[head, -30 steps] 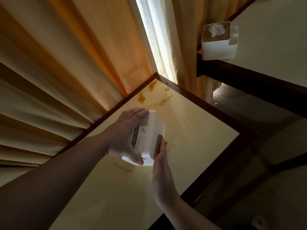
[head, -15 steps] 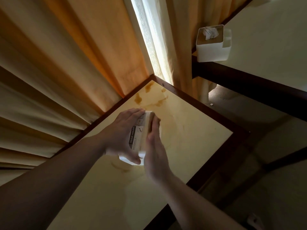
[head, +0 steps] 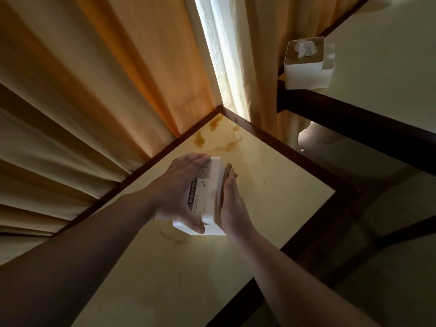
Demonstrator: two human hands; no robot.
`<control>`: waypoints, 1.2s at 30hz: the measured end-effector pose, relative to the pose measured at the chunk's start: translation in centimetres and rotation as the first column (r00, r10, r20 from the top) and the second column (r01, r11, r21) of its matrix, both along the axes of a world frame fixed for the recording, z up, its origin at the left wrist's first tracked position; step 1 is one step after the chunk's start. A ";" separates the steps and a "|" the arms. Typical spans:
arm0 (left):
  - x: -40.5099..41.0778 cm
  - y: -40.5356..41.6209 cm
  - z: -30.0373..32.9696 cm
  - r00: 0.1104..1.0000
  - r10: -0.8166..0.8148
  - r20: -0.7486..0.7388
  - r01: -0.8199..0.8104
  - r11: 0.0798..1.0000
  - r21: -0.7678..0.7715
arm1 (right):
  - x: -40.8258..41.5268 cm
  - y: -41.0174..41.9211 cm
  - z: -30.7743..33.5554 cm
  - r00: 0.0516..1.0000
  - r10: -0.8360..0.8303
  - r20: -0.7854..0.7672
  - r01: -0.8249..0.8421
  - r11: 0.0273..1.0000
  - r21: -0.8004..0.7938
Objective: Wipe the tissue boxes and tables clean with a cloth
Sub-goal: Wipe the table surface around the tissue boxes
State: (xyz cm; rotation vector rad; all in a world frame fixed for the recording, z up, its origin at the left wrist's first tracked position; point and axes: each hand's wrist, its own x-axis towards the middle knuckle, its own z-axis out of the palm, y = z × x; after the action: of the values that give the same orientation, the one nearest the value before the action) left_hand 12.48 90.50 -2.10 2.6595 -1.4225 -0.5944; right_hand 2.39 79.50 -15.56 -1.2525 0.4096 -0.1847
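Observation:
A white tissue box point(head: 205, 201) lies tipped on its side on the yellow table point(head: 278, 185), its "TISSUE HOLDER" label facing up. My left hand point(head: 179, 185) grips it from the left, fingers over the far end and thumb at the near end. My right hand point(head: 232, 208) lies flat with straight fingers against the box's right face, where a brown edge point(head: 229, 170) shows at the fingertips. I see no cloth. Brown stains point(head: 200, 139) mark the table's far corner, and a fainter ring point(head: 172, 237) lies by the box.
A second white tissue box point(head: 306, 69) with a tissue poking out stands on the corner of another pale table point(head: 382, 67) at the upper right. Orange curtains point(head: 118, 79) hang right behind the near table. A gap with dim floor point(head: 335, 147) separates the tables.
My right hand has slid forward along the box's right face, from its near end to its far end. My left hand keeps the same grip.

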 end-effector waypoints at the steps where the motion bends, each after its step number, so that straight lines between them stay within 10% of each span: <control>1: 0.0 0.0 0.0 1.000 0.002 -0.003 -0.002 1.000 -0.003 | 0.6 -0.4 -1.0 0.999 0.014 -0.031 -0.014 1.000 0.016; 25: 0.3 0.5 -0.9 1.000 -0.008 -0.014 0.008 0.999 -0.044 | -6.0 2.8 5.6 0.967 -0.030 0.252 0.132 0.907 -0.400; 36: 0.1 0.6 -0.9 0.999 0.017 -0.040 -0.019 0.999 -0.042 | -6.1 0.1 5.7 0.972 -0.098 0.213 0.222 0.670 -0.708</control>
State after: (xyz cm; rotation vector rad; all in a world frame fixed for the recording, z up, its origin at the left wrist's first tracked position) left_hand 12.55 91.09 -3.04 2.6103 -1.3836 -0.6041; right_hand -3.69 79.65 -9.83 -1.9833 0.3108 -0.6506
